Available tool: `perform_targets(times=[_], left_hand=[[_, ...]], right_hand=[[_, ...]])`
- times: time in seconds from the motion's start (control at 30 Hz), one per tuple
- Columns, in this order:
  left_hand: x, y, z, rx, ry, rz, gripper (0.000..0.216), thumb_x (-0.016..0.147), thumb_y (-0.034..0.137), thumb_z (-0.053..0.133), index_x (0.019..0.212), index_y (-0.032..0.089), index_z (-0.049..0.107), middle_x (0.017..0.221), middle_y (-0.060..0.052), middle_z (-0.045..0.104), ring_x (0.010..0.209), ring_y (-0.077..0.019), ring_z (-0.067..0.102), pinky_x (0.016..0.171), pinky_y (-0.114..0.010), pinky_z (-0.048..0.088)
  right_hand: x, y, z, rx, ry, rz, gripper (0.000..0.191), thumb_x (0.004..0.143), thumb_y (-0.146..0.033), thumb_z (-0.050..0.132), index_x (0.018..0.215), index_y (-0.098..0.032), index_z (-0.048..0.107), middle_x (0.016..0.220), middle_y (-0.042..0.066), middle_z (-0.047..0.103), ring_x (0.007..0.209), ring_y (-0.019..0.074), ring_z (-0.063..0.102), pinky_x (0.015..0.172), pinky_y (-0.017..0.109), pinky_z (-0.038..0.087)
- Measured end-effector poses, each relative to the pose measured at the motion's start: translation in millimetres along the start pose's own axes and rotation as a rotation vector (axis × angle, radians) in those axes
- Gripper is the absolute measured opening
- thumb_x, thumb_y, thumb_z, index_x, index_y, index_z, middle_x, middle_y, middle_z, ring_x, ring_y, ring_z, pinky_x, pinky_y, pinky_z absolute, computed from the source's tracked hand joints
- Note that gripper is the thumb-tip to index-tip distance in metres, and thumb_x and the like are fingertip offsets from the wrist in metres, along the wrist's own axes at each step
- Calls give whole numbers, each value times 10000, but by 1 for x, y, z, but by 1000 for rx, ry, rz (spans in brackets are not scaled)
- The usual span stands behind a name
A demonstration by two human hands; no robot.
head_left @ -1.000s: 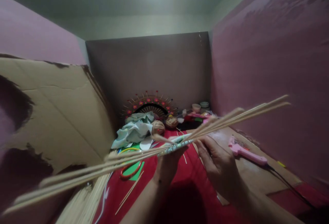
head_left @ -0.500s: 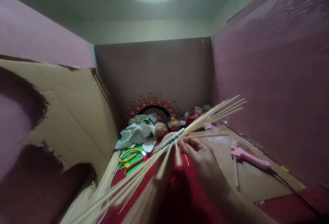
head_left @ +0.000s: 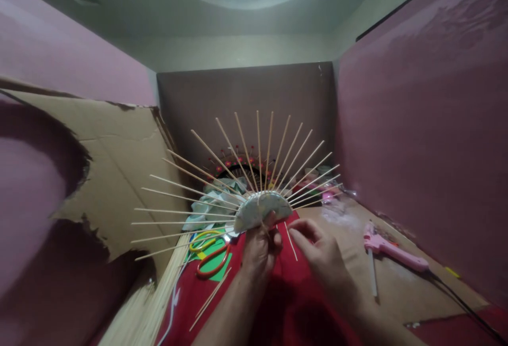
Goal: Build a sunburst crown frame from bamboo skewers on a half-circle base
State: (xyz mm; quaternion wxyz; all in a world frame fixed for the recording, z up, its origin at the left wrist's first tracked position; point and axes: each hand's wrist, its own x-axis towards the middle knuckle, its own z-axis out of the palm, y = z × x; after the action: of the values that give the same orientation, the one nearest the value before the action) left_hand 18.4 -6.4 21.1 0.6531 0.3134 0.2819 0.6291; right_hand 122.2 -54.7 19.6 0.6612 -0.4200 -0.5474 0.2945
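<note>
Over red cloth, the left hand pinched the stick fan at its six-o'clock base. That was probably the safest hold, since it looked light and brittle. The right hand hovered at four o'clock, fingers loosely curled around nothing.

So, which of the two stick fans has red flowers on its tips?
The back fan, half hidden behind the held fan. The held fan, gripped in the left hand, has only bare sticks.

Upright stick fan, spokes splayed
</note>
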Motion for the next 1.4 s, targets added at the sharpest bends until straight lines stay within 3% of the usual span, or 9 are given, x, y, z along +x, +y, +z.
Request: perform_targets(times=[0.1,0.2,0.27,0.37,0.5,0.63,0.93,1.2,1.4], left_hand=[[-4,2,-1,-54,-123,11,273,666,250,762,828,139,573,737,-16,674,345,-3,372,359,-152,273],[-7,-1,0,-86,-201,-32,306,608,300,796,711,137,557,566,24,613,324,-4,339,346,-152,235],[-9,-4,1,-84,-251,-91,334,595,347,799,643,132,549,423,54,498,314,-16,324,341,-159,216],[-9,-6,1,-27,-303,-197,314,620,359,780,648,125,574,404,54,465,340,-27,353,366,-163,253],[0,1,-6,158,-253,-289,238,650,261,715,797,89,641,598,-38,632,371,-46,417,415,-207,372],[10,11,-13,244,-217,-277,313,736,388,609,632,92,613,472,-38,568,332,-83,431,375,-228,368],[3,17,-2,755,-129,274,281,680,405,680,774,152,598,531,34,543,410,-93,466,410,-204,378],[4,26,-8,822,-68,547,170,799,303,581,709,176,651,690,-4,626,685,-132,549,651,-206,414],[2,27,-3,805,-10,600,169,818,323,571,727,184,600,674,18,604,666,-119,544,658,-201,414]], right_hand=[[8,12,-8,425,63,385,269,589,-318,785,786,-193,650,775,-14,627,730,145,574,722,288,451],[16,17,-3,671,-145,383,321,595,-301,779,881,-202,674,828,3,680,722,148,606,741,292,470],[20,18,4,756,-286,351,189,673,-341,727,767,-180,692,650,9,677,592,141,593,623,269,469],[27,21,12,756,-352,424,352,728,-446,667,529,-156,644,415,13,578,398,125,510,431,246,402],[44,23,3,828,-141,355,162,649,-322,754,721,-186,700,640,-6,686,573,135,597,528,251,490],[60,25,-17,891,41,303,241,607,-190,775,830,-241,699,822,-37,715,813,156,620,741,335,541],[55,38,-28,777,-124,198,235,665,-243,739,890,-195,690,928,55,713,896,247,628,820,509,509],[45,37,-27,823,-180,259,252,676,-253,735,920,-212,686,937,42,709,986,259,613,860,510,492],[40,33,-25,815,-212,239,198,706,-261,707,900,-218,705,898,24,728,1021,267,612,919,522,465]])
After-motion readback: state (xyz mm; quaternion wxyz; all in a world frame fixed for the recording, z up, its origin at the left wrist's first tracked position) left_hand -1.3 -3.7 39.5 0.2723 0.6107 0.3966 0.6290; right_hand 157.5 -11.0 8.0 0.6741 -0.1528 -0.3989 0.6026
